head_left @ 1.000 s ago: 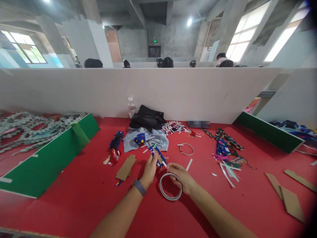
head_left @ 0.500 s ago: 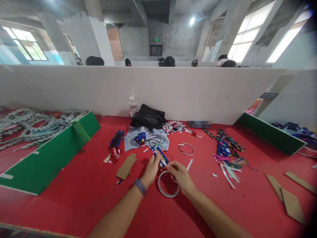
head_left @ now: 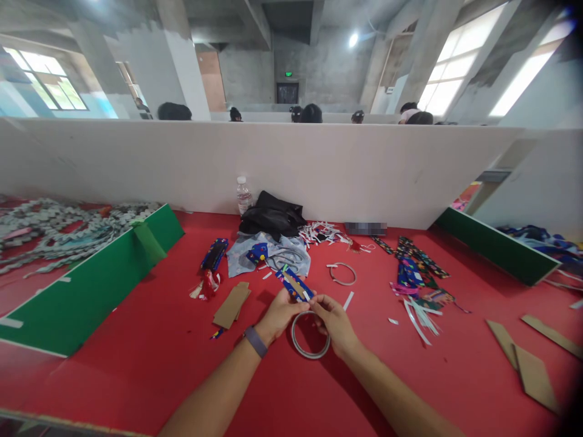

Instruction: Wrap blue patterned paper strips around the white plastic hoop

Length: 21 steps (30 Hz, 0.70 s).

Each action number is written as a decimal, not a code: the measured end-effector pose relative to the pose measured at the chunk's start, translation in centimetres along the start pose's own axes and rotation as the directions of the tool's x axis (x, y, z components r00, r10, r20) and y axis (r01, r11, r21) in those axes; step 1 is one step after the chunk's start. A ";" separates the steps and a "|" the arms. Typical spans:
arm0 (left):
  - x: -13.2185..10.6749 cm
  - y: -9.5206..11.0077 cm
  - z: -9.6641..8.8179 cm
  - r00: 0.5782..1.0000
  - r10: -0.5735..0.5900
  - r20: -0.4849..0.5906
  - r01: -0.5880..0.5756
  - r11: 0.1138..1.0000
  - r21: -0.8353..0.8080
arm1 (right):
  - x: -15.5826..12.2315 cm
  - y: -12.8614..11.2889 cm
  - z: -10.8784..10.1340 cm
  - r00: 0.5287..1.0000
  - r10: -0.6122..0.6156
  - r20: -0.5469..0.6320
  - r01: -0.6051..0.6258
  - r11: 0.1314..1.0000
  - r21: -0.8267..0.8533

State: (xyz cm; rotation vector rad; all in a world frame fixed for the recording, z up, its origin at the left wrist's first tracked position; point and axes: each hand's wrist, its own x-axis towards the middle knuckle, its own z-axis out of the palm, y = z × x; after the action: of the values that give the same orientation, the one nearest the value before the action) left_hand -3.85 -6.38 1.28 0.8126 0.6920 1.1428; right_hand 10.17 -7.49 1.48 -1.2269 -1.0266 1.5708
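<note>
- Seemingly half done: with card (head_left: 296, 286) edged in cloth (head_left: 281, 277), tape (head_left: 306, 296) near one end, middle left bare.
- Supporting the cloth in the left hand (head_left: 280, 312); pinching its near end with the right hand (head_left: 332, 318), seemingly hooking the ring (head_left: 311, 357) too.
- Held between both hands, above the table (head_left: 255, 388).

Held strip (head_left: 294, 284): blue with small multicoloured motifs, tan centre. Tape roll (head_left: 312, 355): whitish-grey. Tabletop (head_left: 136, 370) plain red, left panel (head_left: 93, 294) green, bag (head_left: 273, 216) black.
</note>
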 end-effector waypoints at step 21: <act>0.5 0.0 -0.7 0.996 -0.078 -0.031 0.080 0.994 0.078 | 0.0 -0.1 -0.5 0.996 -0.085 0.028 0.086 0.996 -0.016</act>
State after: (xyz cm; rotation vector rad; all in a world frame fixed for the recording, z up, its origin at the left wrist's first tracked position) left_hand -4.28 -5.76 0.93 0.8305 0.7899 1.0623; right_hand 10.67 -7.44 1.52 -1.1606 -1.0985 1.5192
